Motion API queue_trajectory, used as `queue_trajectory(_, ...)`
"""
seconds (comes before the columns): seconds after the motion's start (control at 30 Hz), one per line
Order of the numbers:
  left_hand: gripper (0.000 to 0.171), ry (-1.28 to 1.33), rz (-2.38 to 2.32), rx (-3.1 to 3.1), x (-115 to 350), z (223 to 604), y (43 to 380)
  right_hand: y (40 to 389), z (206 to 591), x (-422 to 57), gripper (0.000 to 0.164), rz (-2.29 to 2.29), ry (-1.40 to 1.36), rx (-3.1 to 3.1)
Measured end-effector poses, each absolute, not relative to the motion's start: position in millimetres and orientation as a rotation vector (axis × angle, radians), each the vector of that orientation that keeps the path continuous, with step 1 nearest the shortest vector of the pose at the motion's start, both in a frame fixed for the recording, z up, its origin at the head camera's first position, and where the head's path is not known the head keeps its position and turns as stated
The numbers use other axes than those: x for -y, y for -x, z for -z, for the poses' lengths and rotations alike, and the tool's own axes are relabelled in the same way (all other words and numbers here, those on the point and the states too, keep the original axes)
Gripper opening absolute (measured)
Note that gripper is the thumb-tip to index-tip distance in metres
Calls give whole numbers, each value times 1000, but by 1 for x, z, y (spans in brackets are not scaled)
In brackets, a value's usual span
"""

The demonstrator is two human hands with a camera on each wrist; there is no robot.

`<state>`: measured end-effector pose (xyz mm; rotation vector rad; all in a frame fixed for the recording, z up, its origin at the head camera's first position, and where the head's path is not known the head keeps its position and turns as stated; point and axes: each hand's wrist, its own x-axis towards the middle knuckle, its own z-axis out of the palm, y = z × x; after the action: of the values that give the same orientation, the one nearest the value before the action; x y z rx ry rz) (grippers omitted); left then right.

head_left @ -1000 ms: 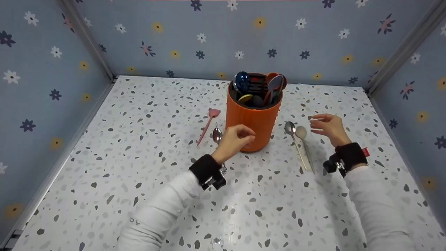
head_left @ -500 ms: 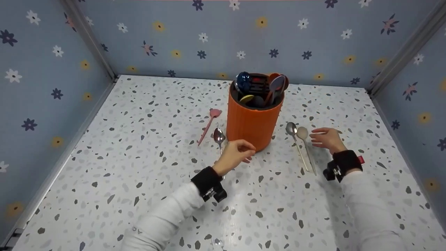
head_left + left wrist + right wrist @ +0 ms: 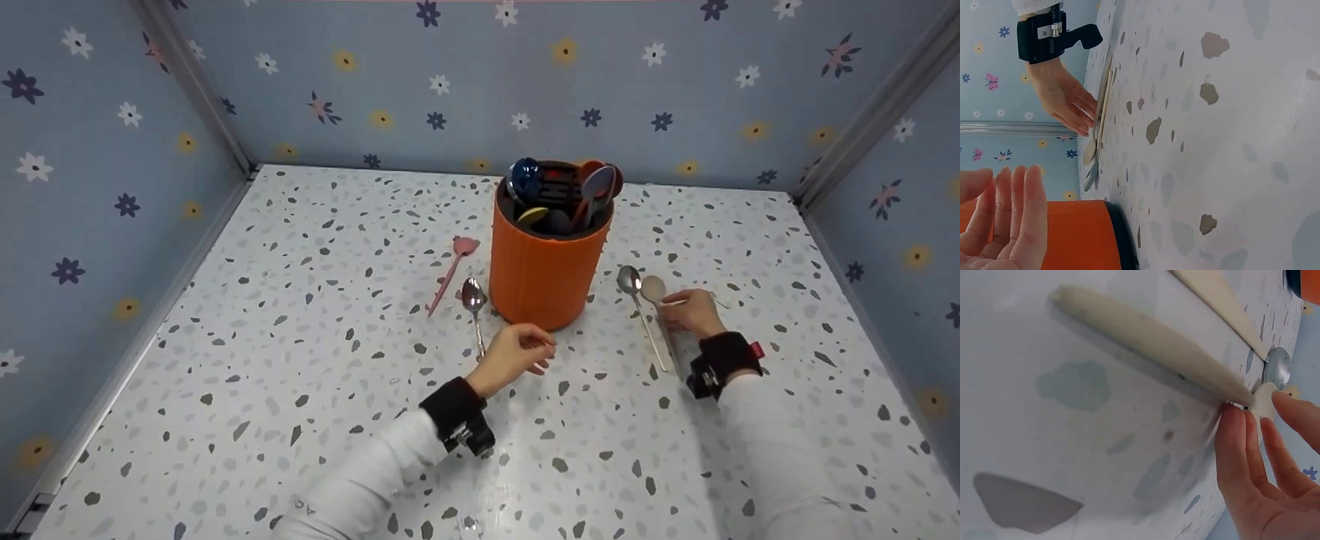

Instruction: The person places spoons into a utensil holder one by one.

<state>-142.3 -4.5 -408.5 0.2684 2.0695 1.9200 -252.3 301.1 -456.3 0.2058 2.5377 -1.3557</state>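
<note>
My right hand [image 3: 691, 313] is at the beige spoon [image 3: 653, 288], which lies on the table. In the right wrist view its fingertips [image 3: 1232, 417] meet the spoon's handle [image 3: 1151, 349] near the neck, while the thumb stands apart. Just left of that spoon lies a metal spoon [image 3: 629, 279] with a pale handle. My left hand [image 3: 514, 354] hovers loosely curled in front of the orange utensil holder [image 3: 550, 281], holding nothing. Behind it a shiny metal spoon [image 3: 473, 295] lies with its handle end partly hidden by that hand.
A pink spoon [image 3: 454, 271] lies left of the holder. Several utensils, among them a grey spoon [image 3: 598, 181] and a blue one [image 3: 528, 174], stand in the holder. Flower-patterned walls [image 3: 480, 82] enclose the speckled table [image 3: 300, 360] at the back and sides.
My right hand has come down and left to the beige spoon. My left hand has drawn back toward me from the holder, uncovering more of the shiny spoon.
</note>
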Motion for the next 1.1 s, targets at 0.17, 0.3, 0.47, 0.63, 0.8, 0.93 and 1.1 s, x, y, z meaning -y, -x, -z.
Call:
queue_trajectory(0.17,16,-280,-1924,-2058,4,415,138,253,460,-299,38,1251,-182,-2601)
queue_trajectory(0.3,16,-269,-1912,-2052,3,419,136,254,464,-298,36,1202,-213,-2611)
queue_trajectory(0.47,18,-260,-1908,-2047,3,421,135,257,464,-298,36,1223,-222,-2567)
queue_trajectory(0.63,18,-241,-1892,-2054,2,423,134,257,461,-299,37,1236,-193,-2510)
queue_trajectory(0.8,18,-227,-1889,-2050,1,424,133,254,458,-301,41,1245,-196,-2448)
queue_trajectory(0.93,18,-214,-1888,-2048,0,425,133,252,455,-301,46,1309,-217,-2361)
queue_trajectory(1.1,16,-209,-1902,-2023,0,424,133,247,450,-297,48,1459,-184,-2230)
